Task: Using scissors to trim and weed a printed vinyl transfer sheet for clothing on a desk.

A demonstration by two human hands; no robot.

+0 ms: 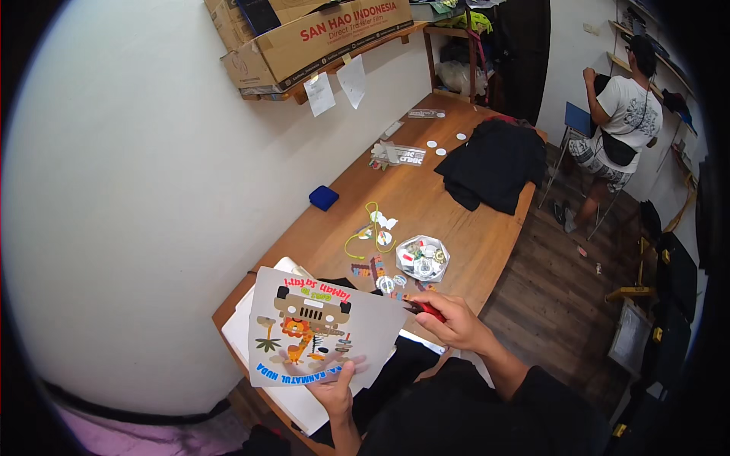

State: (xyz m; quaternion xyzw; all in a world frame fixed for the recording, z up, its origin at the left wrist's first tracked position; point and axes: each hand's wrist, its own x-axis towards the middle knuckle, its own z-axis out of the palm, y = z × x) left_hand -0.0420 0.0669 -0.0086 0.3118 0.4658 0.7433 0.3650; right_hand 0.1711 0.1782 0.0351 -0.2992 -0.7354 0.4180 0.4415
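Observation:
My left hand (334, 390) grips the lower edge of a translucent printed film sheet (380, 327), thumb in front and fingers showing faintly through from behind. On the sheet are a cartoon jeep, a lion, a giraffe, palm trees and coloured lettering. The sheet is held tilted above the near end of the table. My right hand (461, 328) is closed around red-handled scissors (428, 310). Their dark tip points left at the sheet's upper right edge; whether the blades touch the film is too small to tell.
On the wooden table (323, 228) are a bowl of round stickers (423, 258), a yellow-green cord (370, 220), a blue pouch (324, 197), cut-out prints and black cloth (494, 163). Cardboard boxes (319, 45) rest on a wall shelf. Another person (625, 114) sits at the far right.

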